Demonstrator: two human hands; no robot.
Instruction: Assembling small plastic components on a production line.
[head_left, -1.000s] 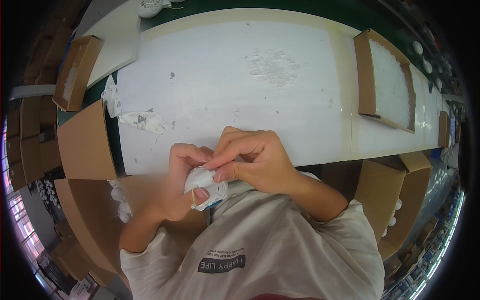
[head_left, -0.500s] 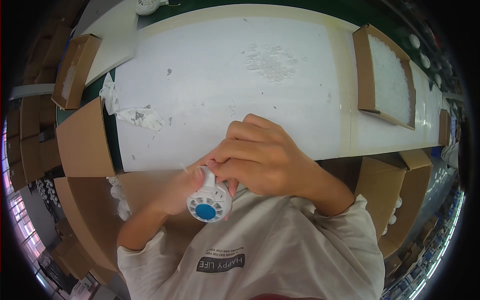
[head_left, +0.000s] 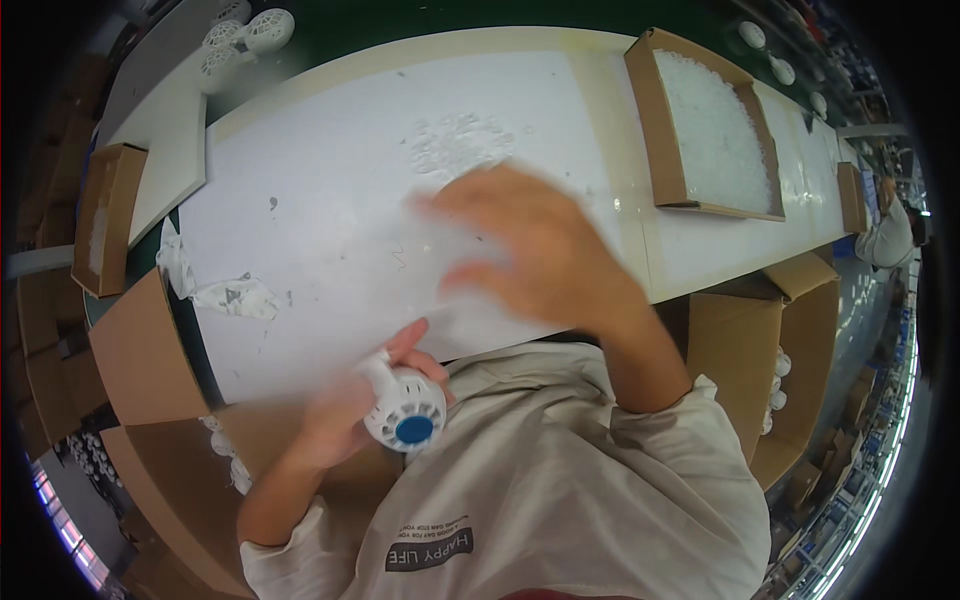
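Observation:
A white handheld fan (head_left: 405, 408) with a slotted round head and a blue disc at its centre is gripped in my left hand (head_left: 345, 408), just off the table's near edge. The fan's handle is mostly hidden by my fingers. Over the white tabletop, blurred by motion, my right hand (head_left: 540, 250) has its thumb and fingers apart, with nothing visible between them. Just beyond its fingertips lies a loose patch of small clear pieces (head_left: 455, 143).
An open cardboard box (head_left: 715, 130) full of small clear pieces sits at the right. A crumpled white cloth (head_left: 235, 297) lies at the left. Large cartons (head_left: 735, 335) holding white fan parts flank me. More white fan heads (head_left: 268, 32) stand at the far left.
My right hand has let go of the fan and swung up and away over the table, its fingers opening. My left hand keeps the fan, slightly lower. The view has shifted right.

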